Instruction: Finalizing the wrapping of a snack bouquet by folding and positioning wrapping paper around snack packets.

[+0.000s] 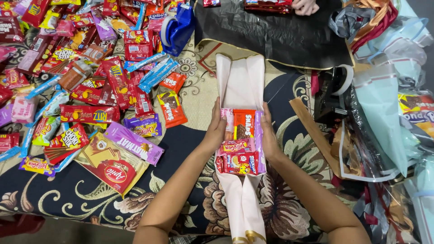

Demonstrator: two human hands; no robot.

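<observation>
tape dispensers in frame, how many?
2. A blue tape dispenser sits at the top beside the snack packets; a black tape dispenser is right of the pink wrap that both hands press around. More may be hidden under the clutter.

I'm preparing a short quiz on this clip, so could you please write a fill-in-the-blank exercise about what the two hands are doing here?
1. The left hand and right hand press the sides of a bundle of snack packets lying on pale ____ wrapping paper.
2. The loose pile of snacks lies to the person's ____.
3. The tape dispenser beyond the pile is ____.

Missing: pink; left; blue
</observation>
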